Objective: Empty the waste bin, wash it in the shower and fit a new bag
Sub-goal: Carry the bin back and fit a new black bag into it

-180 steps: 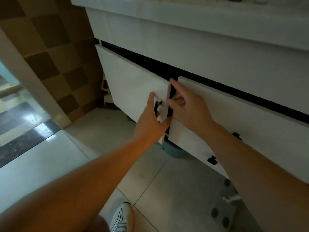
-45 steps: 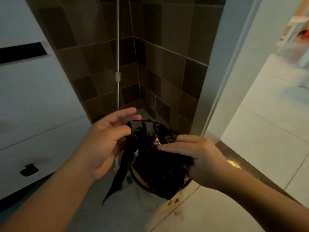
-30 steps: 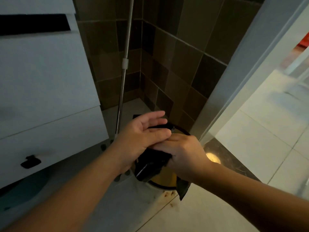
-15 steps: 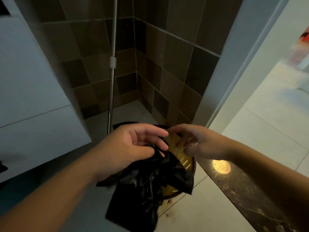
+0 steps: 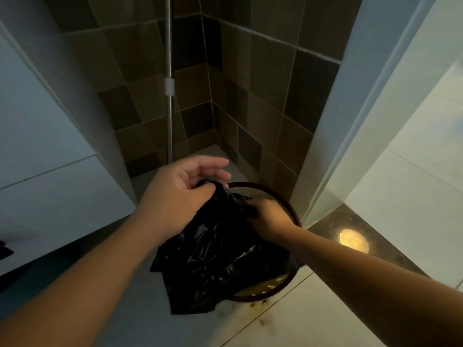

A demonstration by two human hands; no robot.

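A round waste bin (image 5: pixel 292 211) with a dark rim and yellowish inside stands on the floor in the tiled corner. A crumpled black plastic bag (image 5: pixel 215 259) hangs over its near side and droops toward the floor. My left hand (image 5: pixel 184 196) pinches the bag's top between thumb and fingers above the bin. My right hand (image 5: pixel 268 216) reaches down into the bag's folds over the bin mouth, fingers hidden in the plastic.
A white vanity cabinet (image 5: pixel 45 171) fills the left. A metal pole (image 5: pixel 169 101) stands against the brown tiled wall behind the bin. A white door frame (image 5: pixel 333 126) rises on the right, with a dark threshold (image 5: pixel 350 236) and pale floor tiles beyond.
My right hand has gone from hovering open over the bin to pushing down into the black bag. The bag has spread wider over the bin's mouth.
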